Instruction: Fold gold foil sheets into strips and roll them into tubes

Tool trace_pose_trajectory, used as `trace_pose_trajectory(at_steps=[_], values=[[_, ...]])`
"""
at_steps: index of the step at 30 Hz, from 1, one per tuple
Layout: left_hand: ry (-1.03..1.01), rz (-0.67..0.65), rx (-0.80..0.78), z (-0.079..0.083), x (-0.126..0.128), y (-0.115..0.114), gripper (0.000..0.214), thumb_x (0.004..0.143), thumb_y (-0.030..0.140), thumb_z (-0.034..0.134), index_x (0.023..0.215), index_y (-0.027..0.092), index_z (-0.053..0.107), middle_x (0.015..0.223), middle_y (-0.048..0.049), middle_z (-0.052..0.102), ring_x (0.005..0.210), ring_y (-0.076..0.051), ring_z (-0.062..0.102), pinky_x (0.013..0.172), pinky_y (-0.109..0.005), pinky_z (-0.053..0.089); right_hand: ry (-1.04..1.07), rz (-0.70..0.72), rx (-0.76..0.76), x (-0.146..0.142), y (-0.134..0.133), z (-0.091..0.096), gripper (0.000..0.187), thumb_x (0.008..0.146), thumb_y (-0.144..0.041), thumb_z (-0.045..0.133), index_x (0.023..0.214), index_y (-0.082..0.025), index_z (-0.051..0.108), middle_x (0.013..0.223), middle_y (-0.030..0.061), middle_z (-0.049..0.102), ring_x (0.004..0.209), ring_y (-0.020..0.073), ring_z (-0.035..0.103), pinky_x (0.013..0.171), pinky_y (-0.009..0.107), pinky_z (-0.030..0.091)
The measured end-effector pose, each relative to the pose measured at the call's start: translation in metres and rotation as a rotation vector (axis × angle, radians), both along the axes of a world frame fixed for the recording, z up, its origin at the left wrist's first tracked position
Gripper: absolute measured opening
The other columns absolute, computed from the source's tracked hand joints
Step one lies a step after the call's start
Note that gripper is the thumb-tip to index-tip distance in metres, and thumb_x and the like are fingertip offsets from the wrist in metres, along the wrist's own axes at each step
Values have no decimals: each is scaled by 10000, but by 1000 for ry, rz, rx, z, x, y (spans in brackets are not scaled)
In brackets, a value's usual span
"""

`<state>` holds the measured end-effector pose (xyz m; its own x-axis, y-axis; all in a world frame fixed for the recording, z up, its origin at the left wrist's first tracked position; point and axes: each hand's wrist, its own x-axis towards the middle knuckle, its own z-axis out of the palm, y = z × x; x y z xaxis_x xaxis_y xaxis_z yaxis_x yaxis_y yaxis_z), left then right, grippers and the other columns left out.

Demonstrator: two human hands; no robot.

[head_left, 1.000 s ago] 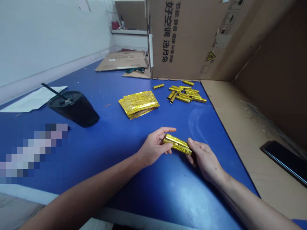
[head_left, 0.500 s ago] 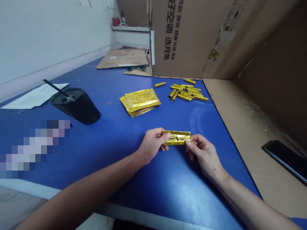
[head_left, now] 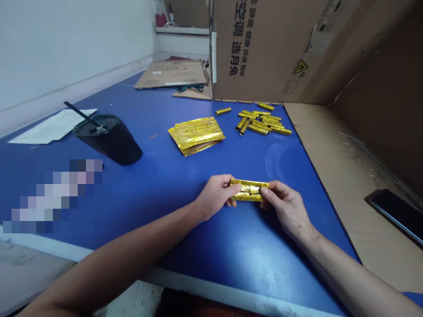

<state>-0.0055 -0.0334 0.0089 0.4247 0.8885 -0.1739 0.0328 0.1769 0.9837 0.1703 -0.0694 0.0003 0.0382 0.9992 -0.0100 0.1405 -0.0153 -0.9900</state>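
Observation:
Between my two hands is a partly folded piece of gold foil [head_left: 250, 192], its long edges turned up. My left hand [head_left: 216, 196] pinches its left end with the thumb on top. At the right end, my right hand [head_left: 286, 202] grips it the same way, thumb pressed on the inner face. Beyond my hands lies a stack of flat gold foil sheets [head_left: 200, 134]. Farther back to the right is a loose pile of narrow gold foil strips [head_left: 261, 122], folded or rolled up. One more strip [head_left: 223, 111] lies apart, left of the pile.
A black cup [head_left: 110, 141] with a straw stands on the blue table [head_left: 185, 246] at left, near a white sheet [head_left: 53, 127]. Large cardboard [head_left: 264, 53] walls the back and right. A black phone [head_left: 396, 213] lies on cardboard at right. Flat cardboard [head_left: 172, 74] rests behind.
My right thumb has moved inward over the foil's right end. The whole scene has shifted slightly as the head view moved. Both hands keep hold of the foil.

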Motion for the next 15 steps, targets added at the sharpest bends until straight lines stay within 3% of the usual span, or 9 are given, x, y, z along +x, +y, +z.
trace_pose_trajectory(at_steps=[4, 10, 15], values=[[-28, 7, -21, 1, 0, 0, 68, 715, 192, 536, 717, 129, 510, 475, 29, 536, 412, -69, 502, 424, -171, 390, -41, 20, -3, 0, 0, 0, 264, 766, -411, 549, 648, -176, 525, 476, -30, 508, 445, 89, 442, 450, 223, 357], [-45, -9, -111, 1, 0, 3, 93, 756, 186, 469, 686, 130, 494, 437, 29, 504, 361, -63, 465, 374, -158, 348, 48, 46, 13, -5, -1, 6, 333, 660, -342, 661, 924, -191, 525, 635, -39, 549, 491, 93, 499, 475, 223, 419], [-37, -48, -219, 0, -1, 6, 127, 779, 176, 427, 695, 124, 506, 462, 12, 527, 330, -60, 456, 334, -154, 323, -42, 52, 57, -4, -4, 2, 221, 714, -350, 618, 859, -187, 583, 660, -9, 581, 545, 107, 505, 509, 229, 419]])
